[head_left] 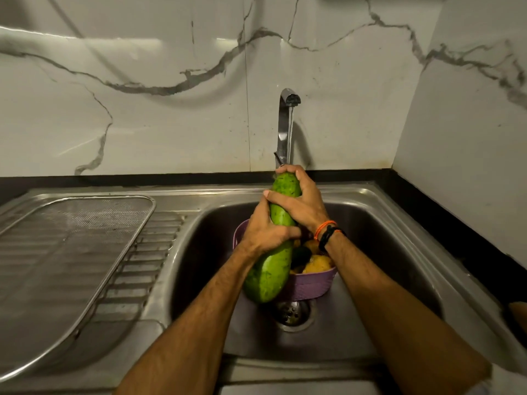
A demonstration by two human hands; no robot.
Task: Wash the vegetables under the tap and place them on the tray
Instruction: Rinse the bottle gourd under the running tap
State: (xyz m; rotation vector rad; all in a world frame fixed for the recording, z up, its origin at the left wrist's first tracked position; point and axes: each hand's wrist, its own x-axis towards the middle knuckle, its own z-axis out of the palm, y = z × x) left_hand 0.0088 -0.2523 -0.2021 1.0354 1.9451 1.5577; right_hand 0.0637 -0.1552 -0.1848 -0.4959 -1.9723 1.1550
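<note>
A long green gourd (272, 269) is held tilted over the sink basin (379, 252), its top end under the running tap (288, 121). My left hand (263, 229) grips the gourd around its middle. My right hand (299, 201) wraps its upper end, where the water falls. Behind the gourd a purple basket (312, 283) stands in the basin with yellow and dark vegetables (316, 263) inside, partly hidden by the gourd and my wrists. A mesh metal tray (65, 252) lies on the drainboard to the left.
The steel drainboard (148, 252) with ridges runs left of the basin. The drain (292, 312) sits just in front of the basket. A marble wall rises behind the tap, and a side wall with a black counter strip (456, 232) closes the right.
</note>
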